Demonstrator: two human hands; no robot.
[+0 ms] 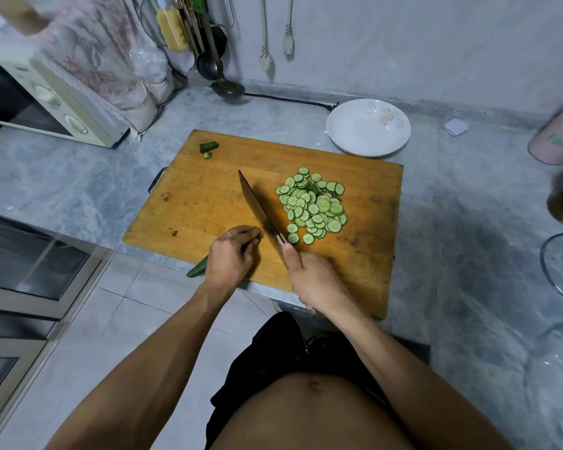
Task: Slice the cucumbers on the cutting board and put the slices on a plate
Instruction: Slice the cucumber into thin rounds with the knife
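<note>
Step in hand: I judge that I am slicing the last stretch of a cucumber; the plate is not yet loaded.
Left hand [231, 254]: I curl its fingers down on the cucumber [198, 270] and hold it to the cutting board [364, 264].
Cucumber position: it lies under my left hand at the near left part of the board; one dark end shows past the near board edge, the cut end shows at my fingertips [254, 232].
Cucumber long axis: it runs from near left to far right, toward the blade.
Right hand [316, 280]: I grip the handle of the knife [260, 206], thumb along the top.
Knife: the blade runs away from me and leftward, crossing the cucumber's axis just beside my left fingertips.
Key relation: the uncut piece lies left of the blade, the slices [312, 209] lie right of it.
Nearer hand: my left hand is on the cucumber; my right hand is nearer the slices.
Plate [348, 138]: it stands beyond the far right corner of the board and is bare.
End pieces [208, 147]: two sit at the far left of the board.
Risk: I judge the short remainder leaves little room between blade and fingertips.
</note>
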